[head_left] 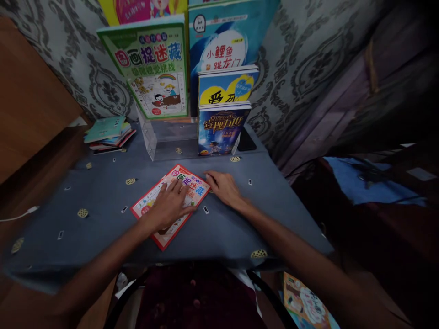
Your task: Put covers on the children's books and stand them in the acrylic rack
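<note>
A red-bordered picture book (pixel 168 236) with Chinese lettering on its cover lies flat and turned at an angle on the cloth-covered table. My left hand (pixel 169 203) rests palm down across the cover, its fingers spread. At the book's upper right corner is my right hand (pixel 222 186), resting low with its fingers stretched towards the corner; whether they touch it is hard to tell. Behind them stands a clear acrylic book rack (pixel 171 148), holding a green picture book (pixel 157 73) on the left and a dark blue book (pixel 221 130) at the front right.
More books stand in the rack, including a blue and yellow one (pixel 222 87) and a teal one (pixel 233 27). A stack of thin books (pixel 106 132) lies at the back left. A black phone-like slab (pixel 247 140) sits right of the rack. Another book (pixel 305 299) lies below the table.
</note>
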A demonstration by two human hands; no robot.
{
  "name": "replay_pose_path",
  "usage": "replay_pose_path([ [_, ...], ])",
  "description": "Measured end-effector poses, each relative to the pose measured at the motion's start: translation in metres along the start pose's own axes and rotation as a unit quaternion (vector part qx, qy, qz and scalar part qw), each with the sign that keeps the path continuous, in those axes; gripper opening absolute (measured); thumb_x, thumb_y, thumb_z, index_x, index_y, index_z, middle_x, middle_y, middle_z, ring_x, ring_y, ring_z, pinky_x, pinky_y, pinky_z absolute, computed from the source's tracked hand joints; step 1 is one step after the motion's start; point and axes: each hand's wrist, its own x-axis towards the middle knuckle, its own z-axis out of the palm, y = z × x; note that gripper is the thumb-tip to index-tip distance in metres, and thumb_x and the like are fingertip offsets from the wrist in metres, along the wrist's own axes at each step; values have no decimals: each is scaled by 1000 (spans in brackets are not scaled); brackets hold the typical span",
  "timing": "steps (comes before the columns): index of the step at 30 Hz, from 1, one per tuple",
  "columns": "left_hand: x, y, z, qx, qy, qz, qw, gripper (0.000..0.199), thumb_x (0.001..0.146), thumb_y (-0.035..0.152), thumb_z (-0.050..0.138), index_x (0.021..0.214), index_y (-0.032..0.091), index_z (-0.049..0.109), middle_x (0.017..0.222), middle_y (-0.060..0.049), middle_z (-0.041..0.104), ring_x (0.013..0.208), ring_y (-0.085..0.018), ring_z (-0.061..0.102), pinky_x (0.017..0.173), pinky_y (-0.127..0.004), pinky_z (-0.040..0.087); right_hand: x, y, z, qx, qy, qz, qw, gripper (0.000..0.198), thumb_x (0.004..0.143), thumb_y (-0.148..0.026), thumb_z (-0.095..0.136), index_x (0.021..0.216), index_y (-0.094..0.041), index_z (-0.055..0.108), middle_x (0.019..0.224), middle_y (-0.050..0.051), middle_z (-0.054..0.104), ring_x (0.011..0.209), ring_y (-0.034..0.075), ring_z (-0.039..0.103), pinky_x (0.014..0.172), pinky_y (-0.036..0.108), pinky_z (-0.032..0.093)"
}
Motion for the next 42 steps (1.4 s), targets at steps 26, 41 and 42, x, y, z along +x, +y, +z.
replay_pose_path([
  [26, 8, 33, -46, 2, -135, -27, 991, 33, 102, 21, 33, 101, 14, 66, 98, -13, 75, 91, -29, 73, 79, -39, 53, 3, 18, -13, 172, 97, -2, 980, 34, 100, -27, 43, 118, -18, 70, 83, 6, 78, 70, 20, 71, 68, 30, 52],
  [41, 6, 41, -46, 1, -136, -47, 990, 32, 103, 26, 36, 105, 14, 66, 101, -15, 74, 94, -30, 72, 79, -40, 53, -4, 9, -19, 225, 103, -54, 968, 37, 102, -35, 42, 118, -18, 69, 82, 4, 76, 63, 16, 66, 63, 27, 49],
  [42, 5, 44, -44, 6, -136, -49, 989, 31, 102, 26, 38, 107, 13, 66, 102, -15, 74, 95, -30, 72, 79, -40, 54, -4, 8, -19, 215, 86, -65, 971, 36, 102, -34, 42, 116, -18, 70, 81, 4, 75, 64, 16, 66, 64, 27, 48],
])
